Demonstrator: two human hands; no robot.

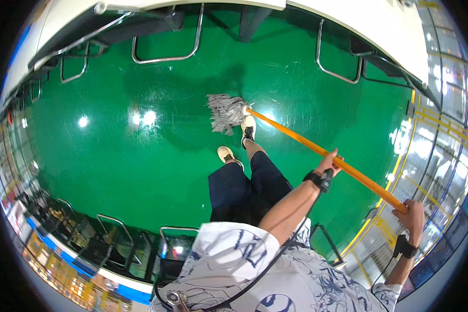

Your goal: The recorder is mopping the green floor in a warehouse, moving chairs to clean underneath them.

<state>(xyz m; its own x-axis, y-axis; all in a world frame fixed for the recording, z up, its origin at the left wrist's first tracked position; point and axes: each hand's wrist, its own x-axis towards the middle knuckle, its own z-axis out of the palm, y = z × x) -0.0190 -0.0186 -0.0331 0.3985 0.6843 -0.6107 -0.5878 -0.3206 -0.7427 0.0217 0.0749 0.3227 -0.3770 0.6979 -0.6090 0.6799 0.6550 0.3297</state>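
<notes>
A mop with a long orange handle point(291, 134) slants across the view from the right toward the middle. Its grey string head point(224, 112) lies spread on the green floor, just beyond my forward shoe. Partway up the handle, my left hand point(329, 162) is wrapped round it, with a black band on the wrist. My right hand point(413, 218) grips the handle near its upper end, farther right and closer to my body. A black band sits on that wrist too.
Shiny green floor point(114, 171) surrounds my shoes point(248, 127). White tables point(369, 39) line the far side, with metal-framed chairs point(166, 60) tucked under. More chairs point(117, 229) stand at the lower left. Yellow lines and railings point(400, 161) run along the right.
</notes>
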